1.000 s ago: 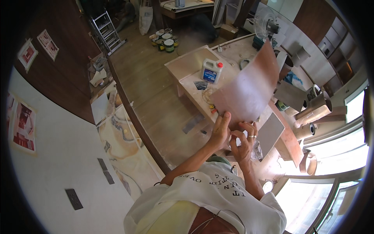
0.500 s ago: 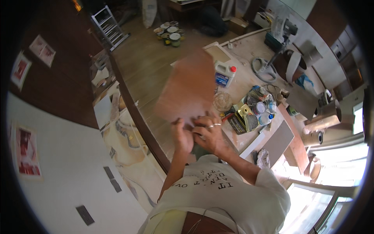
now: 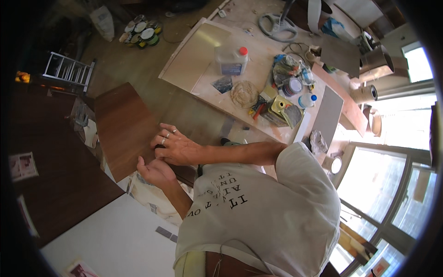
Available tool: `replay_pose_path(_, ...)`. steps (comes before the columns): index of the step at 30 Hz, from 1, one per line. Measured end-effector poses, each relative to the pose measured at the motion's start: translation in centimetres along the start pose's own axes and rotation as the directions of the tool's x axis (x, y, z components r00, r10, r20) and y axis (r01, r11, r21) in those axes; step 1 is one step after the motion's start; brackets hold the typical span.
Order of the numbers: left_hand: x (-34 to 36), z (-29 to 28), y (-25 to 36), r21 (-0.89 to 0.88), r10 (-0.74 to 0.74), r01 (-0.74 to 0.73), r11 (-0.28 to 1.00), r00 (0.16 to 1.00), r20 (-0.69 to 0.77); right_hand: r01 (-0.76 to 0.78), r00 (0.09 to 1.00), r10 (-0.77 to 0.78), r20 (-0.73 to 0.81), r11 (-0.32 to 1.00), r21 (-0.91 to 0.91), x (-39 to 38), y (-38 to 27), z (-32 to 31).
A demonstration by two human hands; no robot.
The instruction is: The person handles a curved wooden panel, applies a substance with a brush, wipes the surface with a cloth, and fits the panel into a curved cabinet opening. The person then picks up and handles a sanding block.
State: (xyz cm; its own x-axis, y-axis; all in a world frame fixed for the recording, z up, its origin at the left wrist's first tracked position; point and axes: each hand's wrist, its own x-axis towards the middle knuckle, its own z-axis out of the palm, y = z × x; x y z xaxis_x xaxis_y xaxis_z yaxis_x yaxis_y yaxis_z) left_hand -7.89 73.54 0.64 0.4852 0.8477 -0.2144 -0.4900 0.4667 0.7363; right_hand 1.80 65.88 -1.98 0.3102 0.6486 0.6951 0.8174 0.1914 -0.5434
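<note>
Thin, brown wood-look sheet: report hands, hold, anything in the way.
Left hand holding sheet by its edge. Right hand at same edge, grip unclear. Silver metal stepladder beyond, no contact visible.

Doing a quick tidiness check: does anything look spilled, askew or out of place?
The table looks cluttered: a yellow-topped tin, round can and blue-capped bottle crowd together untidily near its edge. I see no clear spill, and the brown sheet shows no obvious damage.
</note>
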Motion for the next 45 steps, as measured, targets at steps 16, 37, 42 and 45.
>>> replay_pose_path(16,21.4,0.4,5.4,0.121,-0.295,0.270,0.955,0.910,0.291,-0.286,0.943,0.223,-0.248,0.924,-0.253,11.1,7.2,10.0)
replay_pose_path(37,32.3,-4.0,12.0,-0.294,-0.158,0.311,0.904,0.881,0.446,-0.170,0.967,0.096,-0.236,0.934,-0.314,20.8,7.8,19.5)
replay_pose_path(42,35.6,-4.6,13.2,-0.348,-0.133,0.294,0.890,0.898,0.419,-0.180,0.971,0.119,-0.208,0.936,-0.304,22.6,9.1,20.9)
replay_pose_path(45,37.8,-4.1,14.0,-0.323,-0.088,0.241,0.915,0.902,0.423,-0.179,0.970,0.115,-0.214,0.934,-0.310,24.8,11.1,22.6)
